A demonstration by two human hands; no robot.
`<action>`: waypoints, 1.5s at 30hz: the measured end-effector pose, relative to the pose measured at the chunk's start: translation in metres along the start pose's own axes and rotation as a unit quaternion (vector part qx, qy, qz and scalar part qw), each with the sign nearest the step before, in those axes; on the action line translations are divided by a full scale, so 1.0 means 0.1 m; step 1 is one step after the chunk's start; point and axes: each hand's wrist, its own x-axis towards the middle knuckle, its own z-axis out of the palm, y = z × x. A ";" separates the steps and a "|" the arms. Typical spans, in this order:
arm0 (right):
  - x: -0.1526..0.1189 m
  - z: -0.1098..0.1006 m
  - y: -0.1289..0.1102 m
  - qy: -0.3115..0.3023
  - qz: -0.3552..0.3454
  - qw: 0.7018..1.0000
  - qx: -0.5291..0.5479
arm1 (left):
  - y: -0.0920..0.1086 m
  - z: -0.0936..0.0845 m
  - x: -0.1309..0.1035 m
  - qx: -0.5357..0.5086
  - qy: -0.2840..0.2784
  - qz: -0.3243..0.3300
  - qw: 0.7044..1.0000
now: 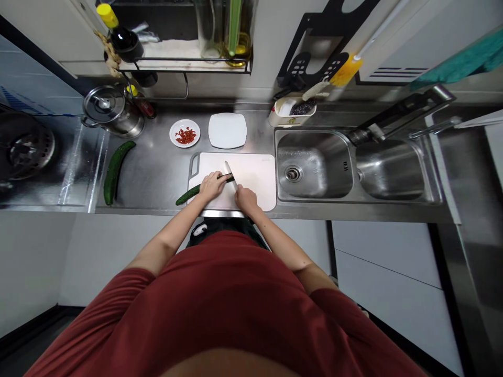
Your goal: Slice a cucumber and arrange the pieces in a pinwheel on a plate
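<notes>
A long green cucumber (187, 195) lies slantwise across the white cutting board (259, 180), its left end past the board's edge. My left hand (212, 186) is closed over its right part and covers the middle of it. In my right hand (246, 200) is the handle of a kitchen knife (228, 167), gripped in a fist. The blade points away from me and lies against the cucumber's right end, just beyond my left fingertips. Whether the blade has gone into the cucumber is too small to tell.
Behind the board stand a white plate (227, 131) and a small dish (173, 132) of red pieces. Another cucumber (115, 170) lies at the left, near a lidded steel pot (131, 124). A double sink (314, 198) adjoins the board's right side. A utensil holder (288, 121) stands behind.
</notes>
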 end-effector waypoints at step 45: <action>0.18 0.05 -0.04 0.026 -0.006 1.000 -0.006 | -0.02 0.00 0.02 0.001 -0.005 0.000 1.000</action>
